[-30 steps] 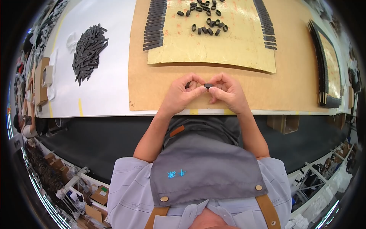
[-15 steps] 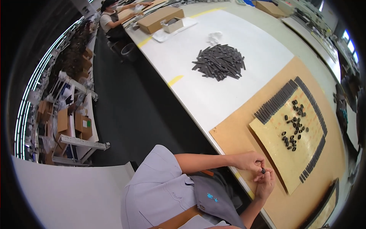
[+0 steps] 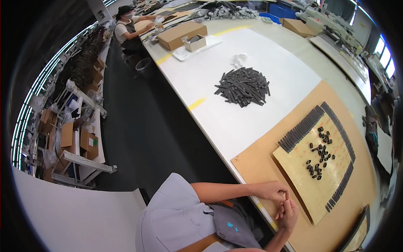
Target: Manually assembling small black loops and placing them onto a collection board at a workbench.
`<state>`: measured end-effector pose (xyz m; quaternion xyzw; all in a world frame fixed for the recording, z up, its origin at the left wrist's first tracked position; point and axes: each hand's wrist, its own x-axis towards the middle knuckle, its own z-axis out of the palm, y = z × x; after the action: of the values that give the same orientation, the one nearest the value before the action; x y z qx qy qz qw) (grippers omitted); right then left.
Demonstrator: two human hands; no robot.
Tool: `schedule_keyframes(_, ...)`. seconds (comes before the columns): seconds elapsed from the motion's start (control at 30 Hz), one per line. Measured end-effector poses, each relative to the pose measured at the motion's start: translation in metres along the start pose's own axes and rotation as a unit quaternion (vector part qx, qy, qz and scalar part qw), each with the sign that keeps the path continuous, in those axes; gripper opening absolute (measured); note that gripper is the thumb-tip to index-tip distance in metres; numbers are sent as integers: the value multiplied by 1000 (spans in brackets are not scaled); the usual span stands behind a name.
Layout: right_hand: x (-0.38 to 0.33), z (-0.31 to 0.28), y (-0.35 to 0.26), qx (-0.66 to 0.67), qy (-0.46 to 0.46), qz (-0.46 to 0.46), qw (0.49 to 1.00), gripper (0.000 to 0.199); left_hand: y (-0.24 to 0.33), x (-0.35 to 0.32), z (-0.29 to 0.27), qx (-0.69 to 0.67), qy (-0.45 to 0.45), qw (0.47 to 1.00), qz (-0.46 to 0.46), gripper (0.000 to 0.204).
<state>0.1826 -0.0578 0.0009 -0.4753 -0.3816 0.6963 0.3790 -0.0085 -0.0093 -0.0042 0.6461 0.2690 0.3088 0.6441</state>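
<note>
Over the near edge of the table, my left hand [image 3: 272, 191] and my right hand [image 3: 288, 213] meet fingertip to fingertip. Both are closed in a pinch around a small black piece, which the fingers now hide almost wholly. Just right of them lies a yellowish board [image 3: 296, 172]. Short dark strips [image 3: 301, 128] stand side by side along its far left edge, and more line its right side. Scattered over the board's middle are several small black rolled loops [image 3: 321, 155].
A heap of dark strips [image 3: 243, 86] lies on the white table sheet [image 3: 201, 84], beside a crumpled white wad [image 3: 239, 60]. Farther off are a cardboard box [image 3: 182, 34] and a small open box [image 3: 194, 43]. Another person [image 3: 128, 31] sits at the far left.
The whole scene sits lower in the picture, as the view has tilted up. The small black piece showed between my fingertips before; now my fingers cover it.
</note>
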Motion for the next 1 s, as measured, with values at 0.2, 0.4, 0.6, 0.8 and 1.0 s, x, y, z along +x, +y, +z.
schedule_keyframes(0.2, -2, 8, 5, -103, 91, -84, 987, 28, -2, 2, 1, -45, 38, 998, -15, 32)
schedule_keyframes(0.4, 32, -7, -65, -155, 168, -170, 959, 24, -13, 2, -3, -214, 16, 974, -66, 48)
schedule_keyframes(0.6, 7, 28, -52, -167, 58, -71, 982, 16, -16, 2, 21, -231, 122, 964, 45, 55)
schedule_keyframes(0.8, 9, 32, 1, 6, 81, -165, 983, 9, -26, 11, 36, -202, 127, 970, 43, 48)
schedule_keyframes(1.0, 7, 30, 2, -15, 84, -145, 986, 7, -10, 5, 40, -199, 142, 969, 40, 43)
